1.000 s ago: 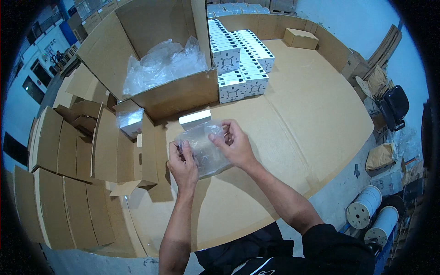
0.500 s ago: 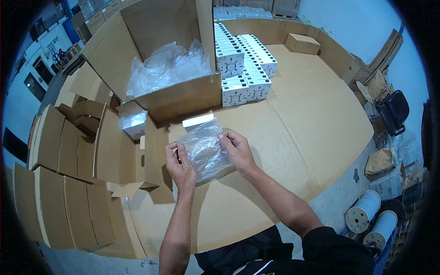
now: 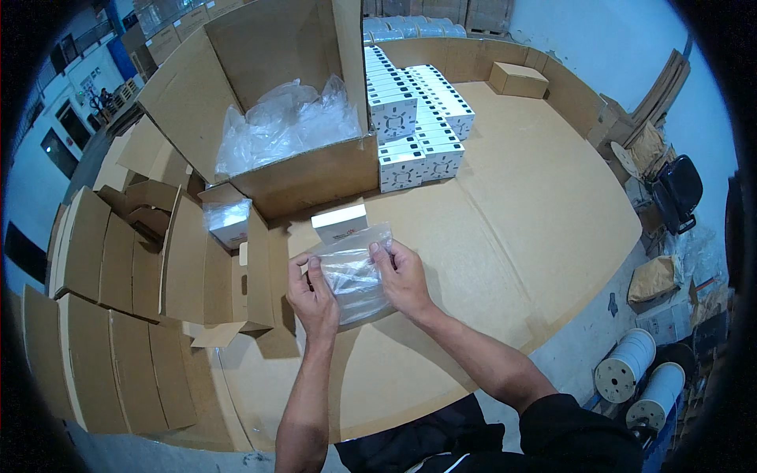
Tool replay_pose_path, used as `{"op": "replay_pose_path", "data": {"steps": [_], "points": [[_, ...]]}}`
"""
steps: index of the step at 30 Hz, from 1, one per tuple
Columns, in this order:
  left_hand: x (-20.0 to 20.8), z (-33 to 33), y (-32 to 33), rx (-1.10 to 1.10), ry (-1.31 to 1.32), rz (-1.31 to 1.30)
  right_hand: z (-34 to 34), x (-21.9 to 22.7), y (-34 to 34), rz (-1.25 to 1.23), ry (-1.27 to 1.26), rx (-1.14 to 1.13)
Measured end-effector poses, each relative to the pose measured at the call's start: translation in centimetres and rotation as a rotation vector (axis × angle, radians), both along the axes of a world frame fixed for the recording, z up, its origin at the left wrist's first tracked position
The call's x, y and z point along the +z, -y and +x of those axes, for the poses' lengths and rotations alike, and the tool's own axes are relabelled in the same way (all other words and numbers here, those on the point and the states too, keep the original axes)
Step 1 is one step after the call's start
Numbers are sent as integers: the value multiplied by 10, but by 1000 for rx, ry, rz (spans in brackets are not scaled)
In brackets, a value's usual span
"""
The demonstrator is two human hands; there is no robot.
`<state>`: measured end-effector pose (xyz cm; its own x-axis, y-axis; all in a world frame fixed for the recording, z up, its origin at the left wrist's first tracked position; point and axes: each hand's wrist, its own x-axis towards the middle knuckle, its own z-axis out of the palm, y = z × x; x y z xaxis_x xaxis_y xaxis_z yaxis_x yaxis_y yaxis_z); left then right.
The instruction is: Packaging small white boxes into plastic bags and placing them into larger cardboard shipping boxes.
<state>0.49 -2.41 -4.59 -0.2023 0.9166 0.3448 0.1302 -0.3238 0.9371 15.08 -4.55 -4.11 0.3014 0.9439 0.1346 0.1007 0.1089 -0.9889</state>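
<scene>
A clear plastic bag (image 3: 352,277) is stretched between my two hands above the cardboard-covered table. My left hand (image 3: 314,298) pinches its left edge, thumb on top. At the upper right edge, my right hand (image 3: 404,277) grips the bag between thumb and fingers. Just beyond the bag a small white box (image 3: 341,223) lies on the table, apart from my hands. To the left, an opened brown carton (image 3: 223,272) holds a white box wrapped in clear plastic (image 3: 229,221) at its far end.
A large open cardboard box (image 3: 311,177) full of clear plastic bags (image 3: 288,126) stands at the back left. Stacked white boxes (image 3: 422,150) sit beside it. More brown cartons (image 3: 118,355) line the left. A small brown box (image 3: 518,80) rests at the far right corner.
Both hands have lowered slightly toward me with the bag, and the right hand has come a little closer to the left. More of the small white box now shows.
</scene>
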Motion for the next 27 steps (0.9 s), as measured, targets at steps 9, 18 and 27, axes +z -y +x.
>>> {"op": "replay_pose_path", "data": {"steps": [9,18,27], "points": [[1,-7,-3,-164,449,-218,4,2,0,76,55,-65],[3,-6,5,-278,151,-235,21,1,-6,-38,-289,168],[1,0,3,-109,91,-116,1,-1,-2,-11,-109,-5]]}}
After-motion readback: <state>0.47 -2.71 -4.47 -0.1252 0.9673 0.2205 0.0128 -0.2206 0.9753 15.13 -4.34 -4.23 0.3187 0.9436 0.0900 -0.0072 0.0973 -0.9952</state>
